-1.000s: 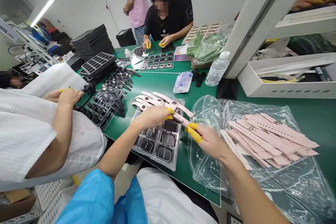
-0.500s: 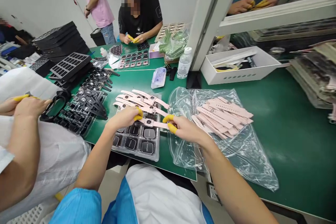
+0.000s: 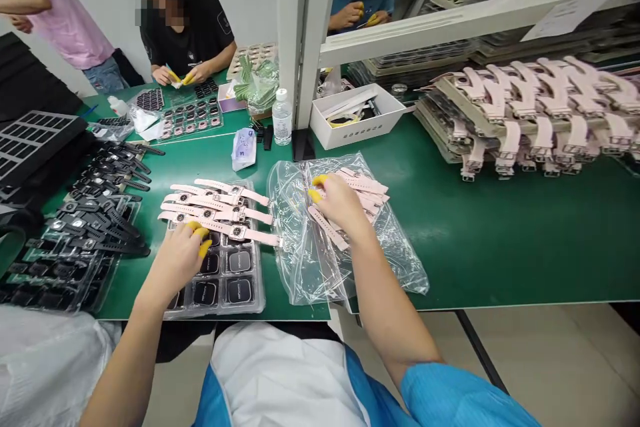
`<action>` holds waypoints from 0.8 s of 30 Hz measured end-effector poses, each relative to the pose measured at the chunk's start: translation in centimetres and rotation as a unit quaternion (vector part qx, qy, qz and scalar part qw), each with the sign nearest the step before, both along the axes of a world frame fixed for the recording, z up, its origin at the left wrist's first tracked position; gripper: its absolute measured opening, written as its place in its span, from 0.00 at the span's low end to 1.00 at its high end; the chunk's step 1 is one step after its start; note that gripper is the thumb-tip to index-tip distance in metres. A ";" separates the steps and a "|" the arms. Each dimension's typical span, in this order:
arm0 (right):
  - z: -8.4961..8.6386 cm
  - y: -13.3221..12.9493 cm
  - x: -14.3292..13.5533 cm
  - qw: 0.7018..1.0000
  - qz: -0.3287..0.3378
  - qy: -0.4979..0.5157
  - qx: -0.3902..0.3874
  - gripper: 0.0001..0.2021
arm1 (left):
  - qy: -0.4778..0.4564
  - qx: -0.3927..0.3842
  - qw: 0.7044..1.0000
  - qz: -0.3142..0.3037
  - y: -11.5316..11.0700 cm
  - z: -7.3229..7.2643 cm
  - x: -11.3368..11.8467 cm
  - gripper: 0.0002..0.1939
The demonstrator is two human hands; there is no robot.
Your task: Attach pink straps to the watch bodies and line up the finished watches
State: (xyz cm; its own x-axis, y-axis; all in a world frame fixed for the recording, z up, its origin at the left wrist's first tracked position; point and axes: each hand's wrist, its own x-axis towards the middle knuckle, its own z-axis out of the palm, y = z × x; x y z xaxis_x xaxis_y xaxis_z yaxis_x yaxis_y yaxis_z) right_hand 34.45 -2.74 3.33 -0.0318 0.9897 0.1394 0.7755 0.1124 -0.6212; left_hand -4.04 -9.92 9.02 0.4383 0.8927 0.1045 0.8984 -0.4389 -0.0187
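Where straps (image 3: 369, 185) were laid on plastic (image 3: 295, 253), presumably for cleanliness, the right hand (image 3: 343, 205) was spread over them; any grip by the left hand (image 3: 181, 252) could not be determined

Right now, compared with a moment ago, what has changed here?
The right hand let go of the pink watch and moved right, to the pile of pink straps. The watch lies with others on the tray. The left hand stays over the tray, its grip unclear. The bottle hasn't moved.
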 end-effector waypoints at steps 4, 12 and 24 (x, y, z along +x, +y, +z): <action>-1.9 0.6 2.6 0.991 -0.032 -0.127 -0.031 0.09 | 0.044 -0.037 0.998 0.001 -0.7 -0.2 0.5 0.16; -2.4 0.9 1.8 0.989 -0.052 -0.137 0.002 0.12 | 0.017 -0.031 0.999 -0.001 -0.3 -0.2 0.7 0.14; 0.5 -0.7 -2.8 0.922 -0.010 0.377 0.090 0.24 | -0.538 -0.122 0.834 0.015 3.3 5.3 5.4 0.13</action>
